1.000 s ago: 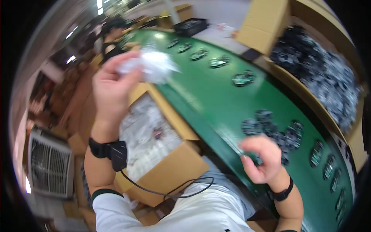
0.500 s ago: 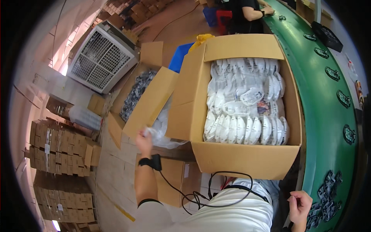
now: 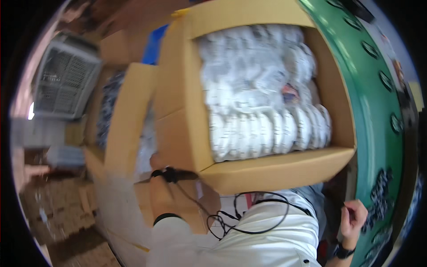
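A large open cardboard box [image 3: 284,171] stands in front of me. It is packed with rows of white oval items in clear plastic bags [image 3: 267,129]. My left hand [image 3: 155,161] is low beside the box's left flap, near loose clear plastic [image 3: 146,149]. Its fingers are smeared by motion and partly hidden, and a black band with a cable is on the wrist. At the right, by the belt's near edge, my right hand [image 3: 353,219] hangs with loosely curled fingers, the thumb apart from them. Nothing shows in it.
A green conveyor belt [image 3: 362,120] runs along the right, bearing spaced black parts [image 3: 370,50] and a dark heap [image 3: 379,196]. Another open carton [image 3: 126,115] holds grey pieces. Stacked cartons [image 3: 58,211] and a grey cooler [image 3: 66,73] stand left. A black cable [image 3: 253,231] loops before me.
The view has swung and moved closer to the large box. My left hand has gone lower beside the flap, and the white plastic seen at its fingers no longer shows there. My right hand stays by the belt.
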A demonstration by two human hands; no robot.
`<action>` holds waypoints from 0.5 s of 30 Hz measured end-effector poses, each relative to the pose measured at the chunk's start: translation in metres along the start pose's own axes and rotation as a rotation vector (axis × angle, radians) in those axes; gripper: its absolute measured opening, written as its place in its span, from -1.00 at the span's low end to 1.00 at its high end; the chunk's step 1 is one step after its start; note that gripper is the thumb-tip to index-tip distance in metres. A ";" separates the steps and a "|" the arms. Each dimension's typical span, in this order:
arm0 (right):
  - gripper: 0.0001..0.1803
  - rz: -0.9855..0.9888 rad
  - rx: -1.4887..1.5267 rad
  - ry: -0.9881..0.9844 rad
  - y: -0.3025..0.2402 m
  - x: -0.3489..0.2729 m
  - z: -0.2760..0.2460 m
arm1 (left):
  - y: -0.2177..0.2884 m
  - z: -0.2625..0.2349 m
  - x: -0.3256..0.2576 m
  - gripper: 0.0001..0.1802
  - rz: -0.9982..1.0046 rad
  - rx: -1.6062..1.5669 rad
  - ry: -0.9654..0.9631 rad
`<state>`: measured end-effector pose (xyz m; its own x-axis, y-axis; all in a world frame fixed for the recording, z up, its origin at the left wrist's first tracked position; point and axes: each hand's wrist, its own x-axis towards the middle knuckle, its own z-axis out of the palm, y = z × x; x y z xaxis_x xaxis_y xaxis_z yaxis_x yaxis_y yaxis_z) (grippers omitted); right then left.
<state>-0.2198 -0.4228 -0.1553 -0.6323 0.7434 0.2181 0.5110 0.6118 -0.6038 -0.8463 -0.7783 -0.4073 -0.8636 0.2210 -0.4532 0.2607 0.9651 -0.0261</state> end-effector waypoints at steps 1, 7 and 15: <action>-0.90 -0.013 0.030 0.000 -0.003 0.005 0.005 | -0.004 0.002 0.012 -0.49 0.048 0.043 0.005; -0.86 0.012 0.159 -0.114 0.003 0.019 0.002 | 0.009 0.029 0.086 -0.51 0.205 0.045 0.006; -0.83 -0.086 0.213 0.075 0.005 -0.004 0.002 | 0.088 -0.030 0.086 -0.53 0.263 0.125 0.159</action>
<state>-0.2158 -0.4236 -0.1611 -0.6193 0.7140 0.3268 0.3177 0.6084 -0.7273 -0.9102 -0.6702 -0.4218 -0.8137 0.4890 -0.3144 0.5260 0.8495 -0.0401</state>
